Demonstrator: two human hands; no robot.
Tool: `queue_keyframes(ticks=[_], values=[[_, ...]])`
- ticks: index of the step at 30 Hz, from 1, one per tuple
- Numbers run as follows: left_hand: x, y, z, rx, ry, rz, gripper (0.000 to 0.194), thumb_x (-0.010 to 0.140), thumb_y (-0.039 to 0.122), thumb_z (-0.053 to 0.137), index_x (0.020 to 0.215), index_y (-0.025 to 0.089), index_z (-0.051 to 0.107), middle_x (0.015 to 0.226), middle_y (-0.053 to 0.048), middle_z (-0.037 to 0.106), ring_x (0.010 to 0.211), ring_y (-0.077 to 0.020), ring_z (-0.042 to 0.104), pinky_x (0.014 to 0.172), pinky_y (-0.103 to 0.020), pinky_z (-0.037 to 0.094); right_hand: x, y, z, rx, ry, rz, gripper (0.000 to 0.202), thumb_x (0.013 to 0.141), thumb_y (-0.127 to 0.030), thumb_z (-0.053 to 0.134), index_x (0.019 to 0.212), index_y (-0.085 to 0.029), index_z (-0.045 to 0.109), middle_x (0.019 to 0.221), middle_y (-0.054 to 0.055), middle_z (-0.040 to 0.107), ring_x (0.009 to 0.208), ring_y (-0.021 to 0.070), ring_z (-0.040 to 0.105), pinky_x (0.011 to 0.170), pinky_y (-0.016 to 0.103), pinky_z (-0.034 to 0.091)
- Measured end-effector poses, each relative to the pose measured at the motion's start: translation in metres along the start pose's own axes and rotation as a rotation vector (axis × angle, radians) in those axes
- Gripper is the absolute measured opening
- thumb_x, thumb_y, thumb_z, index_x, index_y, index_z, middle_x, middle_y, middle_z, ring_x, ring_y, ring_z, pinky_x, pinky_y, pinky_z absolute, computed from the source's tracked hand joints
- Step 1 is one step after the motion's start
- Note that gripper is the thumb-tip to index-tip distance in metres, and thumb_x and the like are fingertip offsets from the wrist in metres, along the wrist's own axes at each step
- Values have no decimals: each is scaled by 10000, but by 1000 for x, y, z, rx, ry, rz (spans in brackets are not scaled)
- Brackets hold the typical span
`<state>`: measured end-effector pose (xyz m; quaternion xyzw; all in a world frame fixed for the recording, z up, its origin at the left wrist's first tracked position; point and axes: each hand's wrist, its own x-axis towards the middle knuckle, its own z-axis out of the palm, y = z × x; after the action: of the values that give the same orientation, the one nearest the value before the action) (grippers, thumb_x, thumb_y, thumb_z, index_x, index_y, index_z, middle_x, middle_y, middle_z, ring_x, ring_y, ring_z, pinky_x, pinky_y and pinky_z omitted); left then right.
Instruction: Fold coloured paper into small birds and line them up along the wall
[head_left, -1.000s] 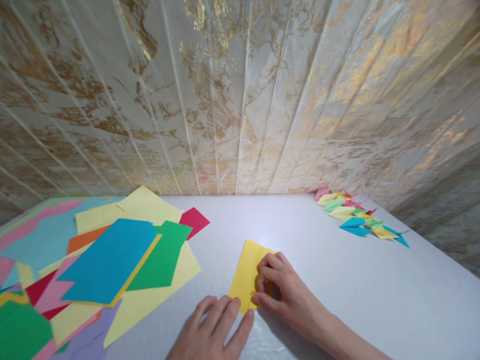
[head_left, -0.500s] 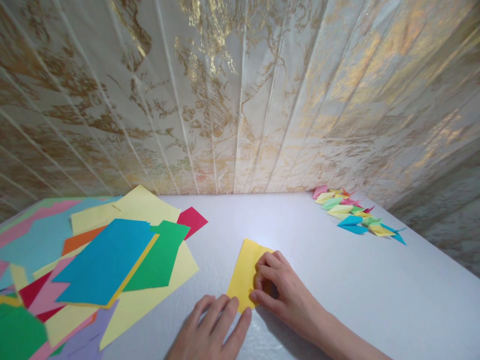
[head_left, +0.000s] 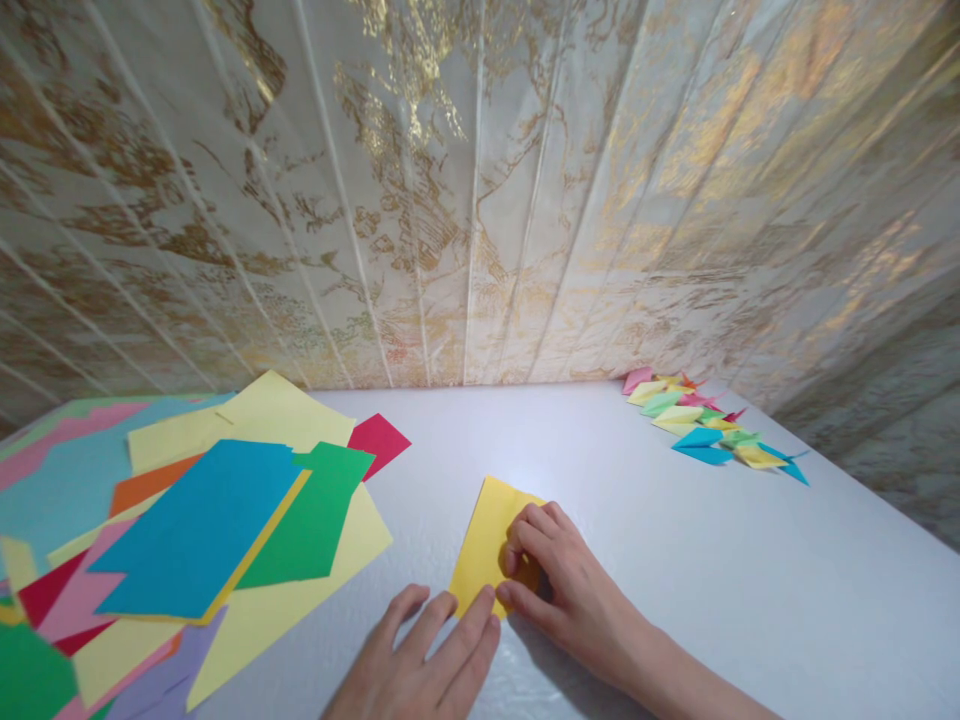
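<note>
A yellow sheet of paper (head_left: 478, 545) lies on the white table in front of me. My right hand (head_left: 566, 580) covers its right side. The fingers of that hand are curled and closed on the paper, with the thumb at the near right part. My left hand (head_left: 427, 655) rests at the near edge, its fingers stretched and spread, with fingertips touching the sheet's lower corner. Part of the paper's right side is hidden under the right hand.
Loose coloured sheets spread over the left side, among them a blue sheet (head_left: 202, 530), a green sheet (head_left: 300, 530) and a red piece (head_left: 381, 443). Several folded paper cranes (head_left: 701, 447) stand in rows at the far right. A gold-patterned curtain (head_left: 442, 200) hangs behind the table.
My left fingers have shifted, with one fingertip now farther onto the yellow paper, close to the right thumb. The right hand stays nearly in place. The view has moved slightly.
</note>
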<state>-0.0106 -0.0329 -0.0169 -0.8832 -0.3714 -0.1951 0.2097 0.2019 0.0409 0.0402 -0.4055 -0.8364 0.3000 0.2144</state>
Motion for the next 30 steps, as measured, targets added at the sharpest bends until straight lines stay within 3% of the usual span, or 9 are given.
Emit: queue_keyframes(ticks=[7, 12, 17, 27, 30], values=[[5, -2, -8, -19, 14, 8, 284, 1005, 230, 465, 1197, 246, 673, 1261, 21, 685, 978, -216, 509, 958, -389, 330, -3, -7, 1, -22, 19, 6, 296, 696, -7, 690, 805, -196, 489, 882, 6, 537, 881, 211, 458, 802, 366, 391], [1, -2, -2, 0, -28, 23, 299, 1001, 254, 484, 1251, 255, 649, 1356, 8, 638, 991, -222, 512, 958, -400, 338, -5, -9, -1, -10, -10, 18, 251, 776, -33, 669, 778, -196, 478, 886, 14, 532, 891, 213, 460, 789, 368, 408], [-2, -2, 1, -5, -19, 8, 325, 1026, 326, 437, 1266, 268, 647, 1404, 20, 604, 989, -216, 517, 969, -396, 352, -5, -7, -1, -24, -27, 22, 231, 846, -49, 635, 758, -194, 479, 920, 26, 538, 925, 222, 464, 825, 397, 423], [2, 0, -1, -24, 20, 2, 460, 1063, 474, 303, 1222, 251, 673, 1333, 13, 650, 960, -233, 498, 932, -420, 338, -2, -7, -3, -23, -32, 23, 229, 850, -65, 646, 743, -193, 490, 914, 26, 545, 933, 223, 467, 843, 395, 425], [2, -1, -1, -44, 21, 2, 533, 1045, 556, 269, 1220, 253, 671, 1320, 2, 651, 961, -233, 494, 930, -424, 342, -2, -8, -2, -28, -23, 28, 236, 789, -52, 675, 771, -199, 491, 905, 19, 545, 919, 221, 471, 824, 379, 421]])
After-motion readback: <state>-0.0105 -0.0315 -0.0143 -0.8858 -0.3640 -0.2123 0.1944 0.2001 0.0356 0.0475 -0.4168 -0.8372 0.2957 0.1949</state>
